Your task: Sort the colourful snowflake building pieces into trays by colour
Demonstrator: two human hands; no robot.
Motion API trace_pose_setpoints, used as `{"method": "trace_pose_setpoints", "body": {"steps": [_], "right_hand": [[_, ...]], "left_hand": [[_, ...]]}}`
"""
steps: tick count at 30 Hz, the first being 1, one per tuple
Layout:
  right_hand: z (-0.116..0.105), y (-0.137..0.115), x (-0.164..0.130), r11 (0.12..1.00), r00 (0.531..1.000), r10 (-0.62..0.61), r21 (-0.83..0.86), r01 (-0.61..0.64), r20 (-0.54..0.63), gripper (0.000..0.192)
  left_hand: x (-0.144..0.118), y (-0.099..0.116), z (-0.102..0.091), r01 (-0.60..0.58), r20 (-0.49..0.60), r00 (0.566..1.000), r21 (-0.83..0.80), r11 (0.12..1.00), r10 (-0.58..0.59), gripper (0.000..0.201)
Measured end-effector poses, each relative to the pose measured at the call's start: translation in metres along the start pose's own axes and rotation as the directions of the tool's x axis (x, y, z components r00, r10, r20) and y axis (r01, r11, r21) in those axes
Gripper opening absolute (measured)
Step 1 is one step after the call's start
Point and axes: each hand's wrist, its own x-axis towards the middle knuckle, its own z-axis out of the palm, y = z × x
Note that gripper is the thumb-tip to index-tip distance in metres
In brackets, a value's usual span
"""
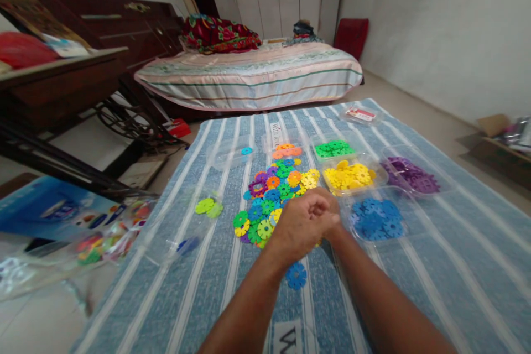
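Together, the left hand (301,224) and the right hand (332,215) meet just at the near edge of the mixed pile of coloured discs (274,193), the left folded over the right so that the fingers (319,204) of both are curled in and pressed close; whether anything is pinched between them cannot be told, since the knuckles hide it. A single blue disc (296,275) lies nearer the person than the pile, just below the left wrist. To the right of the pile sits a clear tray of blue discs (375,220), touching-close to the right hand; beyond that tray stand a tray of yellow discs (350,176), a tray of green discs (334,149) and, further right, a tray of purple discs (410,174). Left of the pile lie two lime-green discs (209,207) in a clear container, and beyond the pile one light blue disc (246,150) rests in another. All of this lies on a blue and white striped cloth (435,265) spread on the floor. Well beyond the pile is a low bed (253,74) with a striped cover, and far to the left of it a dark wooden table (62,88).
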Motion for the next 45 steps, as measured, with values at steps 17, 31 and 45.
{"method": "trace_pose_setpoints", "body": {"steps": [17,31,45], "right_hand": [[0.000,0.001,0.001,0.999,1.000,0.010,0.050,-0.010,-0.001,0.019],[-0.001,0.001,-0.003,0.997,1.000,0.018,0.071,-0.019,0.020,0.016],[-0.001,0.003,-0.002,0.999,0.999,0.025,0.023,-0.026,0.029,0.022]], "left_hand": [[-0.072,-0.062,-0.011,0.082,0.043,0.982,0.776,0.625,-0.183,0.014],[-0.040,-0.025,0.013,0.071,-0.030,0.997,0.151,0.986,-0.067,0.004],[-0.089,-0.053,-0.051,0.199,-0.081,0.978,0.650,0.734,-0.194,0.010]]}}
